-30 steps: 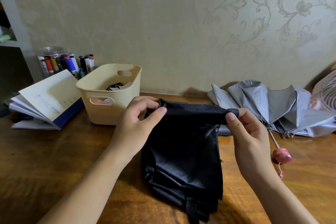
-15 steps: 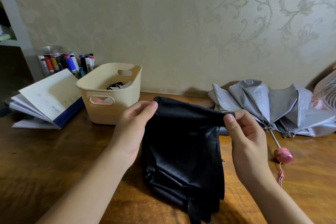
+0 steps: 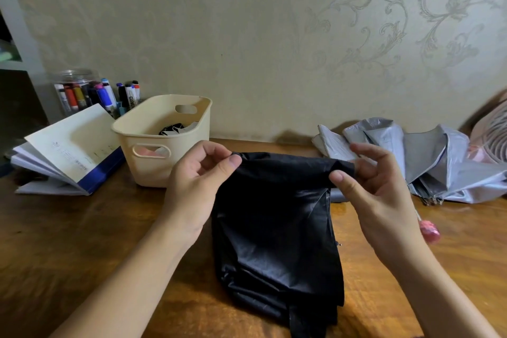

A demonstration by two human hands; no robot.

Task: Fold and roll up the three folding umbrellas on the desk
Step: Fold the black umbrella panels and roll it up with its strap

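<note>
1. Left grip [image 3: 196, 189]: closed as a thumb-and-forefinger pinch on the left corner of the black umbrella [image 3: 277, 230], at its top edge.
2. Right grip [image 3: 375, 186]: pinched on the right corner of the same edge with thumb and one finger behind the cloth; remaining fingers spread loose.
3. Black umbrella: cloth held taut between both grips, hanging down with pleats gathered and lower end resting on the bench [image 3: 82, 241]. Strap visible at bottom, unfastened. Judged partly folded, not yet rolled.
4. Grey umbrella [image 3: 428, 162]: lying on the bench to the right, well apart from the grips, cloth splayed and loose, pink handle [image 3: 429, 230] toward the front. Judged untouched.
5. Third umbrella: not identifiable; only a pale striped thing at the right edge.
6. Remaining: roll and strap the black one; fold and roll the others.
</note>
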